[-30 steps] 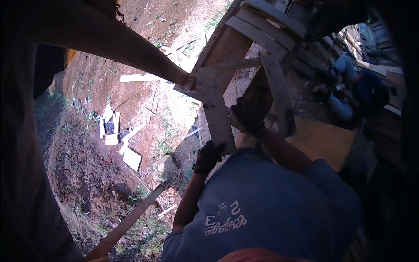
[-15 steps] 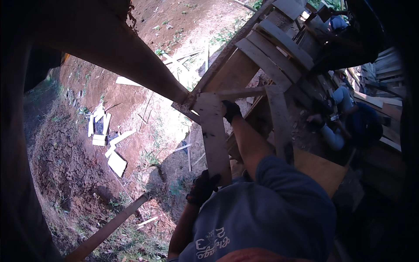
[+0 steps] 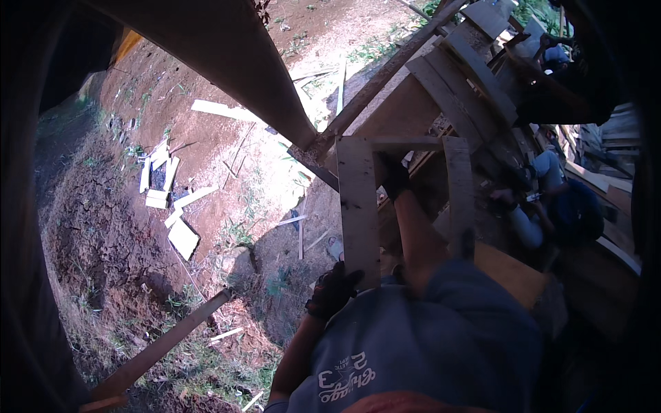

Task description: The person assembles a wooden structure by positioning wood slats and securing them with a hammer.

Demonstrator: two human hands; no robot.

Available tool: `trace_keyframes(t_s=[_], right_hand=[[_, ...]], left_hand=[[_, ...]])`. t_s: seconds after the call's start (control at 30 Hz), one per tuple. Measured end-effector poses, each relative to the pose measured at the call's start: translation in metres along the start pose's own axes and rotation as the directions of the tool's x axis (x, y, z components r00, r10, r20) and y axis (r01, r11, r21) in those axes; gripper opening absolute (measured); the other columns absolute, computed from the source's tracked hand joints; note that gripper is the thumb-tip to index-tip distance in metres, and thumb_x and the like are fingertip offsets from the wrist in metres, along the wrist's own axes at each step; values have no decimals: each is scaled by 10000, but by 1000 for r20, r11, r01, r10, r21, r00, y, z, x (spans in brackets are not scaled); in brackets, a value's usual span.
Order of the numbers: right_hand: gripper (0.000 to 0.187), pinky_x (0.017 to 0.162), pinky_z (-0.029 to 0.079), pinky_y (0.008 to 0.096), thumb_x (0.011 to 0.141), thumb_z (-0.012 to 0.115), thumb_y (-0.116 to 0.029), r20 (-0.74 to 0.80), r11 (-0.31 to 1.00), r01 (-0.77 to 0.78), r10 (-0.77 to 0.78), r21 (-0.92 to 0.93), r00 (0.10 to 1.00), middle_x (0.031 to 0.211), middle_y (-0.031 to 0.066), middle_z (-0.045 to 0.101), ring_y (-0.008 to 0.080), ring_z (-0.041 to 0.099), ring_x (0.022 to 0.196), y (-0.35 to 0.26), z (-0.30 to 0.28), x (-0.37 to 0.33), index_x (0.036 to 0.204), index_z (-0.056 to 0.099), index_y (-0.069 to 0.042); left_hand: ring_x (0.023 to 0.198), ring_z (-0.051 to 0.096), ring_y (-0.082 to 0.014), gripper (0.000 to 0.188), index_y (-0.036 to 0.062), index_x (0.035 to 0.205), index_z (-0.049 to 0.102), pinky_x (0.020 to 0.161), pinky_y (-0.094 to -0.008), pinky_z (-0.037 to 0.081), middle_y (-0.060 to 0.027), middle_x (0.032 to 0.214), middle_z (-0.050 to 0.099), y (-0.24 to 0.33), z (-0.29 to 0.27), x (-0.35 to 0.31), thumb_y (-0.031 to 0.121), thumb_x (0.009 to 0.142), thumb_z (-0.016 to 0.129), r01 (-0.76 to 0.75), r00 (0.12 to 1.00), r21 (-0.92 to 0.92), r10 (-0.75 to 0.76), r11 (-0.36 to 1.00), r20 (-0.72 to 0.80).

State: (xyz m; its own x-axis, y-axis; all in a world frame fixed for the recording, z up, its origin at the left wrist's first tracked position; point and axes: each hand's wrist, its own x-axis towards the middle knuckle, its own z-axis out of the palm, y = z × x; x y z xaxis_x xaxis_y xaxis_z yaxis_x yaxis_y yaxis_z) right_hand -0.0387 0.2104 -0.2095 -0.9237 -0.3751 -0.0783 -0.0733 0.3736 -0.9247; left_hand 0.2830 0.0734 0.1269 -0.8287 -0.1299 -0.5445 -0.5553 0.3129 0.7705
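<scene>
A wooden frame point(image 3: 358, 213) of two long boards joined by a crosspiece stands out in front of my chest. My left hand point(image 3: 334, 290), in a dark glove, is closed on the near end of its left board. My right hand point(image 3: 394, 177), also gloved, reaches into the opening and is closed at the inner corner below the crosspiece point(image 3: 406, 144). Shadow hides most of its fingers. The frame's right board point(image 3: 458, 186) runs beside my right forearm.
A thick dark beam point(image 3: 227, 62) slants in from above, its end close to the frame's far left corner. Boards point(image 3: 451, 96) are stacked at the far right. Two other people, one in a dark top point(image 3: 575, 210), are at the right. Wood scraps point(image 3: 184, 239) lie on the dirt slope.
The wooden frame has shifted right and its left board sits straighter. My right hand has moved right, deeper into the opening; my left hand stays at the board's near end.
</scene>
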Motion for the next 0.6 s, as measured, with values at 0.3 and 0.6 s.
trace_keyframes(t_s=[0.3,0.6], right_hand=[[354,958,554,460,1068,480,-290,500,732,275,104,-623,860,1235,169,726,363,674,1165,-93,25,-36,1311,678,-125],[333,924,559,477,1028,548,-312,433,901,-50,255,-431,864,1289,163,694,367,673,1139,-141,20,-62,1292,684,-160]], left_hand=[[788,772,-288,366,-8,1160,608,735,-449,581,-188,879,740,1,1,-11,308,1000,703,-44,996,33,47,998,-81],[921,766,-307,436,-13,1207,639,802,-450,582,-198,993,733,25,-24,9,355,983,708,302,953,-181,-302,936,27]])
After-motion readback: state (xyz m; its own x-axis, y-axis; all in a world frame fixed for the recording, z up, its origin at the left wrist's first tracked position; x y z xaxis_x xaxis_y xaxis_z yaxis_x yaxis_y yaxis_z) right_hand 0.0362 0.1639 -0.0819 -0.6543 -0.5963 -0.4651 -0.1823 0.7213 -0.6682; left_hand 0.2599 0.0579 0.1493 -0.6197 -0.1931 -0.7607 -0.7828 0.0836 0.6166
